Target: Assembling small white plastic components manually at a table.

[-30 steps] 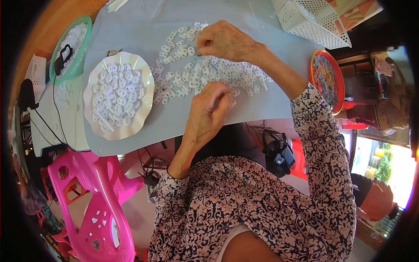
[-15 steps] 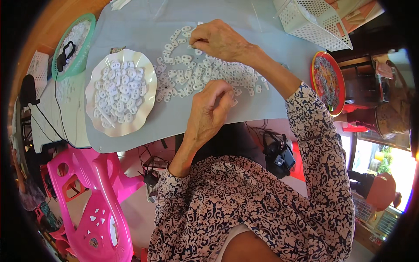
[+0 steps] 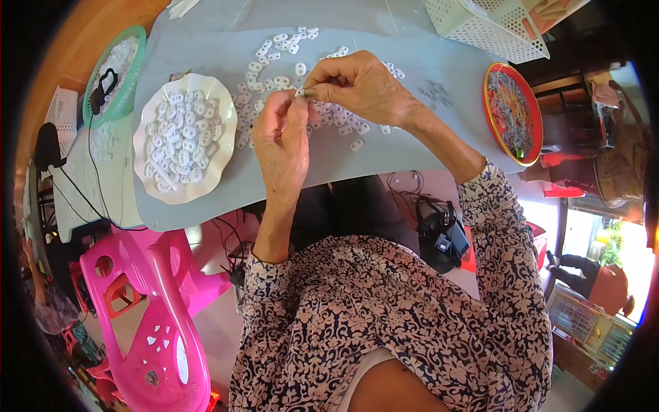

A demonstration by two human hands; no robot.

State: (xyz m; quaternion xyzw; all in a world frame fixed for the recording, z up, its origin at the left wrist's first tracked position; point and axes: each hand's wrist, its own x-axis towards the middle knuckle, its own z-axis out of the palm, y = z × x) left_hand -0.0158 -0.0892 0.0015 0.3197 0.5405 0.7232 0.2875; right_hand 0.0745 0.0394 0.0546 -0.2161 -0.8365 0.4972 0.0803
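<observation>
My left hand (image 3: 283, 141) and my right hand (image 3: 367, 86) meet above the table, fingertips pinched together around a small white plastic piece (image 3: 300, 92). Fingers cover most of it. Beneath and around them, many small white two-holed plastic pieces (image 3: 281, 82) lie scattered on the grey-blue tabletop (image 3: 405, 147). To the left of my left hand stands a white scalloped plate (image 3: 230, 120) heaped with similar white pieces (image 3: 184, 134). A thin white stick (image 3: 163, 176) lies on that heap.
Small grey bits (image 3: 436, 93) lie beyond my right wrist. A red round tray (image 3: 538, 127) of grey bits sits at the right edge. A white perforated basket (image 3: 473, 34) stands far right, a green basket (image 3: 141, 51) far left. A pink chair (image 3: 189, 336) is at lower left.
My right hand has come down and nearer from the far pieces, while my left hand has moved up and left. Their fingertips now meet on a small white piece.
</observation>
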